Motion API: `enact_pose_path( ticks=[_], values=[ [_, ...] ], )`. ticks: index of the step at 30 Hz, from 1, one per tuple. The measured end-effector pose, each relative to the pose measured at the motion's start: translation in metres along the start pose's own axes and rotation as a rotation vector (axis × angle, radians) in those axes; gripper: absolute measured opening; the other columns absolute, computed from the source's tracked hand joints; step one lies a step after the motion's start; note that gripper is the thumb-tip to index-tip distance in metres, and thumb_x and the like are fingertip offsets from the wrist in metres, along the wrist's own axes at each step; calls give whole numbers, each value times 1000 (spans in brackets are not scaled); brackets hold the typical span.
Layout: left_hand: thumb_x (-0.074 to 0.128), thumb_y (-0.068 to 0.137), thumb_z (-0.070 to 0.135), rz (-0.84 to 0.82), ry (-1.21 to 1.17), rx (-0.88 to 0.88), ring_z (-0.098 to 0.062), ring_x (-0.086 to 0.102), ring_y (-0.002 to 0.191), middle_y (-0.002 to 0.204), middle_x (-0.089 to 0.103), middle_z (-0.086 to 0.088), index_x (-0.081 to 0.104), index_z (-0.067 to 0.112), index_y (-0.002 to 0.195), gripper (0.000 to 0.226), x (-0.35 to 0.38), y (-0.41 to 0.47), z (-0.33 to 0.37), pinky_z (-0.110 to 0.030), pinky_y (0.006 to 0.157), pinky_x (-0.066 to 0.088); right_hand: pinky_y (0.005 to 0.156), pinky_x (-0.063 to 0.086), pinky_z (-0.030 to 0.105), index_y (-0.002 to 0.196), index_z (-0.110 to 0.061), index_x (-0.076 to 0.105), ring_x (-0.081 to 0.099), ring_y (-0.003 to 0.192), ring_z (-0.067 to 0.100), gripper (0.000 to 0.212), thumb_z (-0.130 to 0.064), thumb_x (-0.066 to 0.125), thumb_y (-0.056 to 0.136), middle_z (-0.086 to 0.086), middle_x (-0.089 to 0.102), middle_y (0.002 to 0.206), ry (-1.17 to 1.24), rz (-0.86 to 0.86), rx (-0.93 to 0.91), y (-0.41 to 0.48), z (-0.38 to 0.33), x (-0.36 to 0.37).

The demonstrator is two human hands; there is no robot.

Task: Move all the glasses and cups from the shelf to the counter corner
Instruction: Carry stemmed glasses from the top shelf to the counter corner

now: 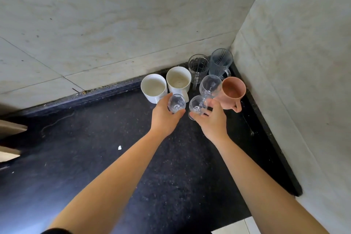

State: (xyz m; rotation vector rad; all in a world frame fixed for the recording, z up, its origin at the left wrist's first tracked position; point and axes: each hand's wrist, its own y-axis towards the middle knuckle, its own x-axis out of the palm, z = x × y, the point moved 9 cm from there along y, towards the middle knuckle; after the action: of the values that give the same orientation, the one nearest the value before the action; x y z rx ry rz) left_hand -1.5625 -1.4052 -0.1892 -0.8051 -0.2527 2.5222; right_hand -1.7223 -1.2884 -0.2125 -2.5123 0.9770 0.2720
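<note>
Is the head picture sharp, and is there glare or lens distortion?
Head view: mostly sharp; wide-angle bending curves the counter edge and walls; soft pale glare lies on the counter at lower left; the clear glasses near left hand and right hand are hard to outline.

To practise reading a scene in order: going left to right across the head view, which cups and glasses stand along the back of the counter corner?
Left white mug → right white mug → clear ribbed glass → tall ribbed glass mug → pink cup. The small stemmed glasses by the hands overlap these and are left out.
</note>
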Motion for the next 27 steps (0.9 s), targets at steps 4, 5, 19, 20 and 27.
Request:
enact_pose_path(
  ticks=[4, 5, 19, 20, 27],
  values=[
    [79, 81, 30, -21, 22, 10, -2, 55, 97, 116, 61, 14, 52, 26, 139, 63, 0, 4, 0, -9, 78, 43, 68, 47, 0, 113, -33, 52, 63, 91, -14, 56, -22, 90, 74, -24, 61, 110, 9, 5, 17, 0, 3, 2],
    [79, 82, 29, -25, 25, 17, -2, 56, 94, 111, 59, 17, 53, 26, 137, 61, 1, 4, -1, -3, 70, 43, 69, 47, 0, 114, -32, 52, 63, 92, -12, 56, -23, 90, 74, -22, 61, 111, 3, 5, 20, 0, 4, 3],
    [54, 100, 35, 48, 229, 84, -22, 38, 141, 160, 34, 1, 28, 24, 155, 62, -55, -44, 26, -37, 107, 40, 105, 45, 35, 149, -20, 38, 44, 138, 23, 64, -34, 68, 94, 5, 43, 152, -371, -5, -238, -33, -67, -39],
    [50, 102, 34, 89, 244, 90, -20, 33, 144, 161, 31, 2, 28, 23, 155, 58, -70, -54, 34, -34, 109, 37, 101, 44, 32, 148, -15, 40, 45, 136, 25, 59, -32, 64, 97, 10, 45, 149, -421, 14, -303, -37, -82, -46],
    [41, 103, 46, 548, 538, 69, -25, 21, 150, 164, 24, -4, 29, 22, 156, 59, -188, -185, 68, -43, 119, 22, 114, 32, 60, 147, -9, 47, 31, 145, 45, 59, -45, 51, 100, 25, 33, 158, -608, -4, -846, -95, -189, -18]
  ],
)
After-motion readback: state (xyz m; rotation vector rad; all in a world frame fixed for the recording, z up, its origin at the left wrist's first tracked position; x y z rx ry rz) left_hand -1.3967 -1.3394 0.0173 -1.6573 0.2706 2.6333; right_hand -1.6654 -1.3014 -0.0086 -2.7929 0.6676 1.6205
